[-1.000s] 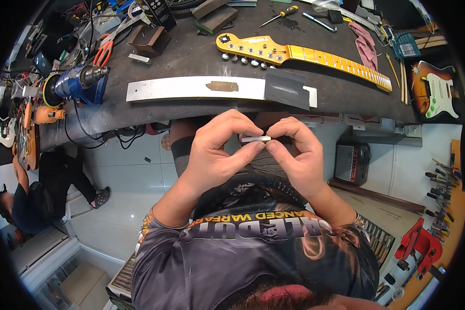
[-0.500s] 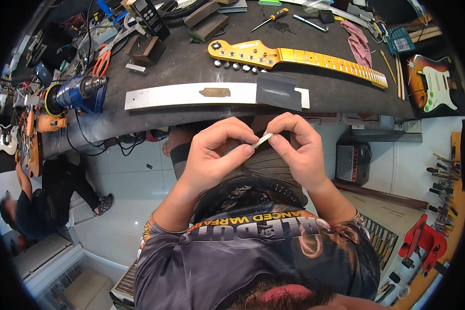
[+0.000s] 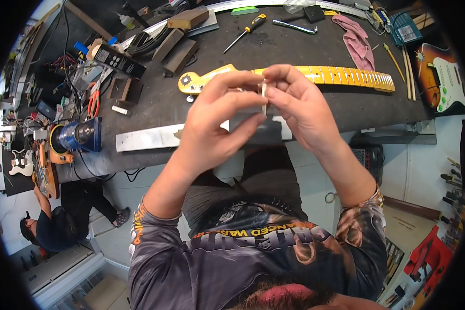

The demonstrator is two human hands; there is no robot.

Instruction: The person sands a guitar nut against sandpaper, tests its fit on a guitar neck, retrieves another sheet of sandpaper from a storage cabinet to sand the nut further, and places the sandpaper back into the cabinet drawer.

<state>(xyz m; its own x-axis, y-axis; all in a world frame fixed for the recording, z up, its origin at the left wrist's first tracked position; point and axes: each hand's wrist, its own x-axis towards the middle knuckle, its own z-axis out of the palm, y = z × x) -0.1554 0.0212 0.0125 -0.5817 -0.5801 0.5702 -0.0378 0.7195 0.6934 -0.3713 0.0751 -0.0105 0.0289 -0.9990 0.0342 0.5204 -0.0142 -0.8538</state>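
Observation:
A small off-white guitar nut (image 3: 264,94) stands on end between my two hands, raised above the bench. My right hand (image 3: 297,103) pinches it from the side with thumb and fingertips. My left hand (image 3: 217,116) curls around its other side, with fingertips close to its upper end and the thumb near its lower end. Behind the hands lies a yellow guitar neck (image 3: 341,76), its headstock partly covered by my left hand. Below the hands is a long pale metal bar (image 3: 144,138) with dark sandpaper (image 3: 269,132) on it, partly hidden.
A yellow-handled screwdriver (image 3: 248,32), a metal tool (image 3: 294,26) and a pink cloth (image 3: 354,41) lie at the back of the bench. Wooden blocks (image 3: 181,56) and a blue power tool (image 3: 80,137) are left. A sunburst guitar body (image 3: 439,82) sits right. Another person (image 3: 62,227) works far left.
Both hands have risen away from my lap and over the bench, carrying the nut. It has turned from slanting to nearly upright in view. The view has shifted.

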